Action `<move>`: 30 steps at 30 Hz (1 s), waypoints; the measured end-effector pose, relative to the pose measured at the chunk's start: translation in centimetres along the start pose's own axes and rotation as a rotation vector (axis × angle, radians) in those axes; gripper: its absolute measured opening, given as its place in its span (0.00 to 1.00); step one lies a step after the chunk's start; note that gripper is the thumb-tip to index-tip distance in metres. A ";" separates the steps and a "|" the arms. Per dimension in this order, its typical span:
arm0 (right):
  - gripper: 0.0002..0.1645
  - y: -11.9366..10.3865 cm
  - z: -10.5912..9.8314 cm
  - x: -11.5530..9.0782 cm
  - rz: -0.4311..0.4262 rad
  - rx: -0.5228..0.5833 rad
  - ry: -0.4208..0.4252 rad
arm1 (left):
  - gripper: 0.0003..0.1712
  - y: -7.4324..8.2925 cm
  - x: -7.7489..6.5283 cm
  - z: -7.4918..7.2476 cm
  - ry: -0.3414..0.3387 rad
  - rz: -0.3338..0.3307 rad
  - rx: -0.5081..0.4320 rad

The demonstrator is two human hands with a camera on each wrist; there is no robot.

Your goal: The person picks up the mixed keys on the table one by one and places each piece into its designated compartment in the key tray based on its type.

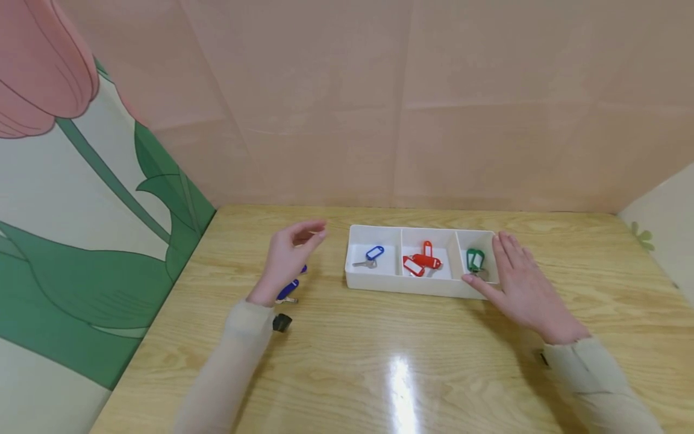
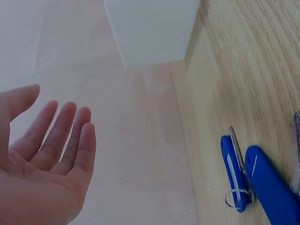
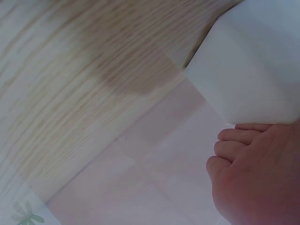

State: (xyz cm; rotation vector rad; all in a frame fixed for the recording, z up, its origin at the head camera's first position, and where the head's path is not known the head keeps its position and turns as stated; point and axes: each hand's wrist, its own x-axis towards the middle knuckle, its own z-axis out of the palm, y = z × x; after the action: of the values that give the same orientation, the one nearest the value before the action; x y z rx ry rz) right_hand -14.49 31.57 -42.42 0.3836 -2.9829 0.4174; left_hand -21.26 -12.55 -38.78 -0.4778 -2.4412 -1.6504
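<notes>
A white three-compartment tray lies on the table. In its left compartment is a key with a blue tag; the middle one has several red key tags, the right one green key tags. My left hand, fingers loosely bent and holding nothing, hovers left of the tray. Below it on the table lie keys with blue tags, partly hidden by that hand; the left wrist view shows two blue tags side by side. My right hand rests on the tray's right end, fingers extended, thumb at the front rim.
The wooden table meets a pink cloth-like backdrop behind the tray. A wall with a painted tulip rises on the left, and a pale wall stands at the right.
</notes>
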 end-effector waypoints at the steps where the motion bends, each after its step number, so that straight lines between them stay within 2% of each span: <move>1: 0.64 0.0 0.0 0.0 0.002 0.001 -0.002 | 0.17 0.0 -0.1 -0.1 0.001 -0.001 0.004; 10: 0.63 -0.3 -0.2 0.0 0.000 0.001 -0.002 | 0.18 -0.3 -0.6 -0.8 0.011 -0.029 0.049; 24: 0.63 -0.1 0.1 -0.1 -0.007 0.008 0.009 | 0.16 -1.1 -1.4 -1.9 0.034 -0.015 0.032; 30: 0.63 0.0 0.1 -0.1 -0.012 0.013 0.016 | 0.19 -1.5 -1.6 -2.5 0.023 -0.032 0.044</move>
State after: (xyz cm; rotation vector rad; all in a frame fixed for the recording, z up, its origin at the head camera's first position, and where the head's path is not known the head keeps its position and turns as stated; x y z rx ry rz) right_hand -14.41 31.56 -42.56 0.3978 -2.9626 0.4368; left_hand -20.39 -15.62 -39.64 -0.4142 -2.4753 -1.6015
